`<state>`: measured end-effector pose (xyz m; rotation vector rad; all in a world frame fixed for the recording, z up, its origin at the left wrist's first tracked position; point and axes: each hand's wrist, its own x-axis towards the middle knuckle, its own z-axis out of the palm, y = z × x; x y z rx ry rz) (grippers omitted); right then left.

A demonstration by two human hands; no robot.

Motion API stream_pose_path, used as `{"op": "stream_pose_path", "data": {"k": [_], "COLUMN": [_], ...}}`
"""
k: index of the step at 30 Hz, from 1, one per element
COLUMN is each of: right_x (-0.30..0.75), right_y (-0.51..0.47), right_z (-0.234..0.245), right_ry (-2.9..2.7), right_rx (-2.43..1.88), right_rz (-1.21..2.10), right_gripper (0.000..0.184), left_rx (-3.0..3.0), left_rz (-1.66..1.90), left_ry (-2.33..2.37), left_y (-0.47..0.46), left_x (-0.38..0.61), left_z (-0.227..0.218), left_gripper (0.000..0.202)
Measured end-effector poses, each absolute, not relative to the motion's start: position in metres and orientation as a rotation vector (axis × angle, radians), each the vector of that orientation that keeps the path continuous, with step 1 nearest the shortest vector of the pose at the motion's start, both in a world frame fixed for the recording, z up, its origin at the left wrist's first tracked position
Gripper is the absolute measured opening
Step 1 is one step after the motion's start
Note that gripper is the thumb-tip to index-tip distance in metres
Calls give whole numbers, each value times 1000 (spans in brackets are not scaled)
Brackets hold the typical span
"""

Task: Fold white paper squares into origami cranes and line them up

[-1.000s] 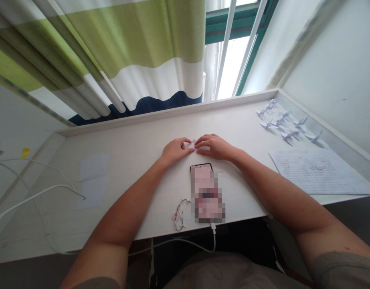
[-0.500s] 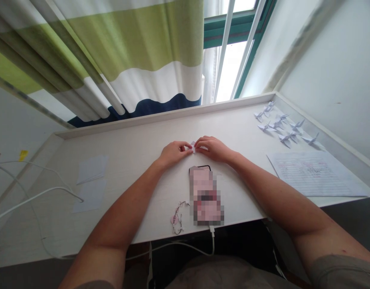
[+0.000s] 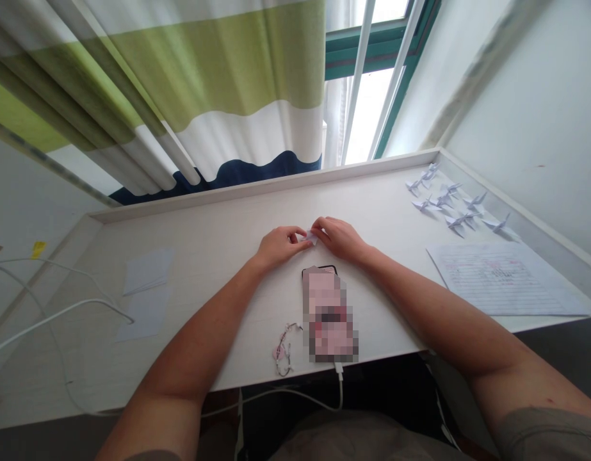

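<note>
A small piece of folded white paper [image 3: 311,237] is held between my two hands above the middle of the desk. My left hand [image 3: 282,246] pinches it from the left, thumb and forefinger curled. From the right, my right hand [image 3: 342,238] grips it with thumb and fingers pressed together. My fingers cover part of the paper, so its exact folds cannot be made out. Just below my hands lies a phone [image 3: 326,314] with a blurred screen and a beaded strap [image 3: 283,352] beside it.
Several folded paper cranes [image 3: 449,198] stand at the back right. In front of them lies a written, lined sheet [image 3: 501,278]. Blank paper sheets [image 3: 146,275] are at the left, near a white cable [image 3: 59,307]. A raised ledge [image 3: 218,189] borders the desk [image 3: 218,224] below the curtain [image 3: 203,70].
The paper between my fingers has turned and now shows a point toward me. My left fingers have shifted slightly right, and my right hand has tilted over the paper.
</note>
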<state>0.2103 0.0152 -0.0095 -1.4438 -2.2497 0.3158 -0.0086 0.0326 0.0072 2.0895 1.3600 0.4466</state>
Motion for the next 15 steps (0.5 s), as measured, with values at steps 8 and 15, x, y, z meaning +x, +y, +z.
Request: {"op": "stream_pose_path", "data": {"k": [8, 15], "right_x": [210, 219], "right_y": [14, 9], "right_z": [-11, -7], "right_ry": [-2207, -2322], "right_rx": [-1455, -1265], "right_rz": [326, 356], "right_gripper": [22, 16], "left_rx": [2138, 2116], "left_rz": [402, 414], "left_ry": [1482, 1495], "left_y": [26, 24], "left_x": [-1, -1], "left_z": [12, 9], "left_gripper": [41, 35]}}
